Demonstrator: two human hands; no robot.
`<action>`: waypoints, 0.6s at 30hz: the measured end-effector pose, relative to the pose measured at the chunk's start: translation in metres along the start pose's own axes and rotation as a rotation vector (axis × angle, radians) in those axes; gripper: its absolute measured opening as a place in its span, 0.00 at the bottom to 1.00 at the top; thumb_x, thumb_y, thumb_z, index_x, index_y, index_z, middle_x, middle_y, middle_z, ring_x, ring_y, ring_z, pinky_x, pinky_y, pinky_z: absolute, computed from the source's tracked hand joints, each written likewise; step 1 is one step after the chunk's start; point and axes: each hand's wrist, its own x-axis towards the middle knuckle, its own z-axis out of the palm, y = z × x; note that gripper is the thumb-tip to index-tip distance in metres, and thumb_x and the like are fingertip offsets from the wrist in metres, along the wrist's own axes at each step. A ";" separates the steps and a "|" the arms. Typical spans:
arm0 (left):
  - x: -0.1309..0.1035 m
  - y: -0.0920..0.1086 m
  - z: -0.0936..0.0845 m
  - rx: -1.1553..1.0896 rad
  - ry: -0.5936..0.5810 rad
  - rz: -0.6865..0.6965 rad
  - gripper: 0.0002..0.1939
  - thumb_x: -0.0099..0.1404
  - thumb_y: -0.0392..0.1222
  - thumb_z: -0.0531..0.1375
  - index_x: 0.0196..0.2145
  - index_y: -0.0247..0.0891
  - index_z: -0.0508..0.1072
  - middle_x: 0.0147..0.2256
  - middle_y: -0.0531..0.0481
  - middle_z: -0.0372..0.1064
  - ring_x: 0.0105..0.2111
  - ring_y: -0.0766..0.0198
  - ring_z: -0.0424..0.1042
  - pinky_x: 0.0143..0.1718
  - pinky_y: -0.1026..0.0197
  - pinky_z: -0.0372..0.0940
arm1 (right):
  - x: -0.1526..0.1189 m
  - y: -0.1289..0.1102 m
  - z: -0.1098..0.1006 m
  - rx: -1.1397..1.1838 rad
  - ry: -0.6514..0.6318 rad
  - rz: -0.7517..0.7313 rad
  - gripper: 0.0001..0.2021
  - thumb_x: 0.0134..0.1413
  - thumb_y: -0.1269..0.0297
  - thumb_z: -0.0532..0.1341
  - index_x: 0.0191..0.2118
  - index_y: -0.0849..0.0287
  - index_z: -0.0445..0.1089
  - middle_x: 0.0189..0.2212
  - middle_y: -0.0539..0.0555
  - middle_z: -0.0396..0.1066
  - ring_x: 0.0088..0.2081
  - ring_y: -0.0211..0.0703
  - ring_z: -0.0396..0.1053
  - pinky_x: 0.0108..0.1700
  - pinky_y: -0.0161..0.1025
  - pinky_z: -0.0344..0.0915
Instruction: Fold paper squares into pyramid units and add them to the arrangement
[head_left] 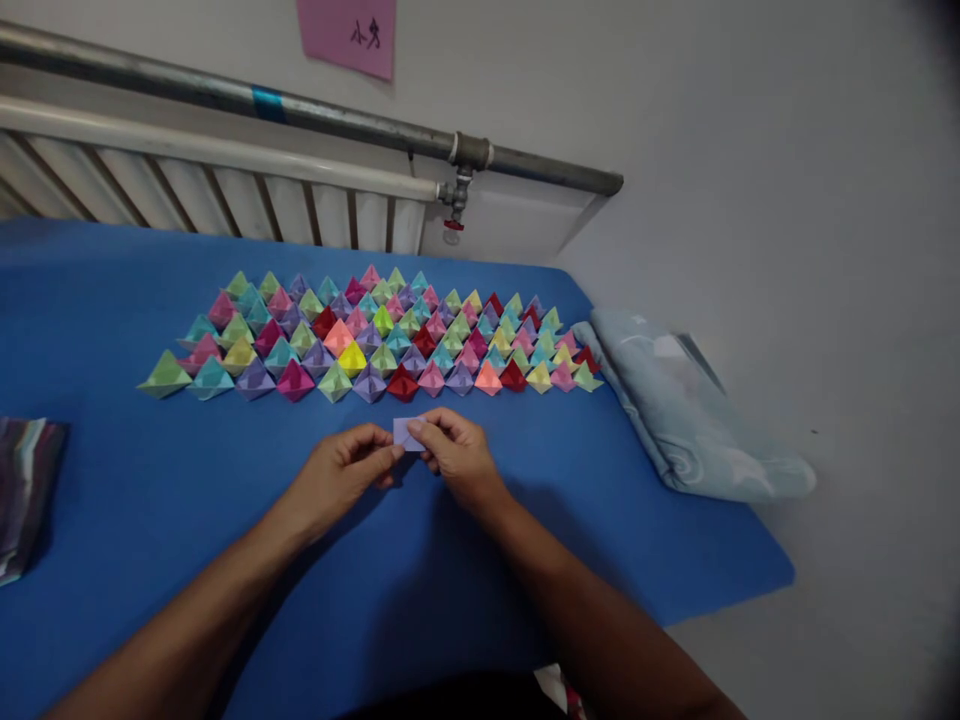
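Note:
A small folded piece of lilac paper (403, 436) is held up between my two hands, above the blue surface (315, 620). My right hand (459, 452) pinches its right part, thumb lying over the front face. At the lower left edge, the thumb and fingertips of my left hand (352, 462) close on the paper. Just beyond my hands stand rows of folded paper boats (369, 382) in green, blue, purple, pink, red and yellow.
A folded pale blue blanket (675, 410) lies at the right by the wall. At the left edge sits a dark striped cloth-like item (26, 490). Behind run a radiator (225, 195), a metal pipe (360, 125) and a valve (454, 205); a pink note (349, 35) hangs above.

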 end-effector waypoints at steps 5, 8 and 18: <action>-0.003 0.003 0.000 -0.024 -0.029 0.025 0.12 0.55 0.50 0.65 0.22 0.40 0.73 0.18 0.54 0.67 0.23 0.65 0.65 0.29 0.60 0.59 | -0.002 0.003 0.004 0.138 -0.019 0.052 0.15 0.44 0.51 0.66 0.24 0.57 0.66 0.16 0.43 0.60 0.19 0.30 0.55 0.21 0.30 0.51; -0.003 0.005 0.002 -0.117 -0.069 0.037 0.13 0.56 0.50 0.66 0.20 0.40 0.72 0.17 0.54 0.66 0.21 0.65 0.65 0.30 0.59 0.60 | -0.001 0.006 0.005 0.322 -0.052 0.160 0.18 0.41 0.50 0.68 0.23 0.57 0.63 0.16 0.42 0.60 0.18 0.29 0.54 0.20 0.30 0.50; -0.001 0.002 0.001 -0.023 -0.083 0.014 0.16 0.54 0.52 0.65 0.21 0.38 0.68 0.16 0.57 0.61 0.19 0.70 0.59 0.24 0.64 0.53 | -0.007 0.003 0.000 0.032 -0.068 0.030 0.15 0.48 0.52 0.65 0.24 0.58 0.66 0.15 0.42 0.58 0.18 0.30 0.54 0.22 0.31 0.51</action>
